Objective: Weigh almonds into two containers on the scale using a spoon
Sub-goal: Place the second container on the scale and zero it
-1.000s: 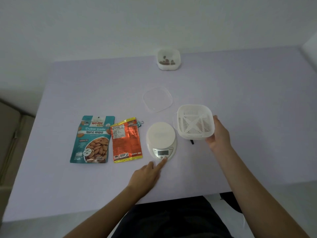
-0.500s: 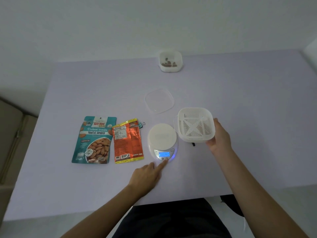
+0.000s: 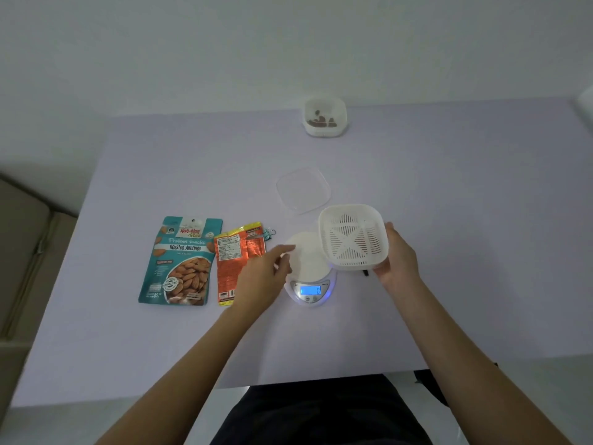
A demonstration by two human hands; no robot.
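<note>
A small white kitchen scale [image 3: 308, 277] sits near the table's front, its blue display lit. My right hand [image 3: 398, 256] grips a white slotted container [image 3: 353, 239] by its right side, holding it tilted just above the scale's right edge. My left hand [image 3: 263, 271] hovers over the scale's left edge, fingers loosely extended and holding nothing. A teal bag of roasted almonds [image 3: 181, 261] lies flat to the left. A second white container [image 3: 325, 116] with a few almonds stands at the far table edge. Only a small dark tip [image 3: 365, 272] shows below the held container.
An orange snack packet [image 3: 239, 261] with a small binder clip [image 3: 269, 233] lies between the almond bag and the scale. A clear plastic lid [image 3: 303, 190] rests behind the scale. The lavender table [image 3: 465, 203] ends at a white wall behind.
My left hand lifted from the scale's front button and moved up to the scale's left side. The display lit up blue. The held container shifted slightly left, over the scale's edge.
</note>
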